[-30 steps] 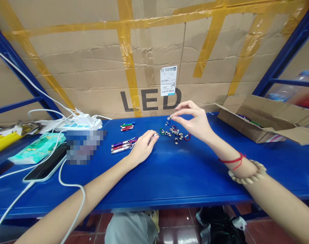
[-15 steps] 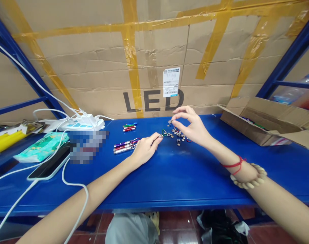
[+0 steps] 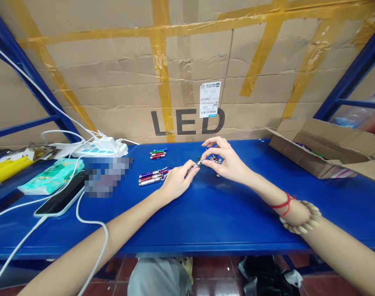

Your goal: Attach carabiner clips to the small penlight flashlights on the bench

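My left hand (image 3: pixel 179 179) is closed around a small silver mini flashlight (image 3: pixel 192 167), its end pointing right. My right hand (image 3: pixel 227 161) pinches thumb and forefinger at that end; whatever is between the fingertips is too small to make out. Behind and under the right hand lie metal carabiner clips (image 3: pixel 215 159) and small round metal pieces (image 3: pixel 218 176), partly hidden by the fingers. To the left of my left hand, several mini flashlights (image 3: pixel 149 178) in purple, red and silver lie side by side with clips attached.
Green, red and blue tubes (image 3: pixel 158 154) lie farther back. On the left are a phone (image 3: pixel 61 196) with cables, a tissue pack (image 3: pixel 52 177) and a power strip (image 3: pixel 105 149). An open cardboard box (image 3: pixel 329 160) stands at right, before a large taped carton (image 3: pixel 119 90).
My right hand has come down and left, from above the loose pieces to the flashlight's end. The flashlight in my left hand now shows more; the left hand has barely moved.
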Tool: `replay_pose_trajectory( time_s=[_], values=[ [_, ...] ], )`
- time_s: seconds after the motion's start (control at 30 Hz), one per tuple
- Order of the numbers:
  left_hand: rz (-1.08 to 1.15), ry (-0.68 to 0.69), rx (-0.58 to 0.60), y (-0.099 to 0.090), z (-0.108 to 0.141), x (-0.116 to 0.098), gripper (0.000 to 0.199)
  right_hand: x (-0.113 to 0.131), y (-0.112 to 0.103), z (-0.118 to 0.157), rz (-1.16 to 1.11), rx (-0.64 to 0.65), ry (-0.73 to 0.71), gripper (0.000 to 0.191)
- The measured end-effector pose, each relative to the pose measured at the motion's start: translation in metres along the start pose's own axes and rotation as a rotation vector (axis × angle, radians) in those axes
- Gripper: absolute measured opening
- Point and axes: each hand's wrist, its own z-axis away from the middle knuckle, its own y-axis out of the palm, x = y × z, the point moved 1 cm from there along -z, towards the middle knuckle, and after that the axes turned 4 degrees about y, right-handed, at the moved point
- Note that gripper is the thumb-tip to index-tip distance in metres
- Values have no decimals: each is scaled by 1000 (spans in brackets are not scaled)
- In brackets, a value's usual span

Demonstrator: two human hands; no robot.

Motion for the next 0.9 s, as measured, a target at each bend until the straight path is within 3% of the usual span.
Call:
replay_pose_trajectory(
  time_s=[0.4, 0.57, 0.9],
  values=[
    [-25, 109, -48, 6, 3, 5, 13, -10, 4, 1, -51, 71, 25, 5],
    [-40, 145, -80, 8, 5, 8, 13, -9, 12, 5, -125, 20, 52, 5],
    [-121, 242, -183, 11, 2, 12, 9, -7, 25, 11, -227, -33, 351, 18]
  ],
)
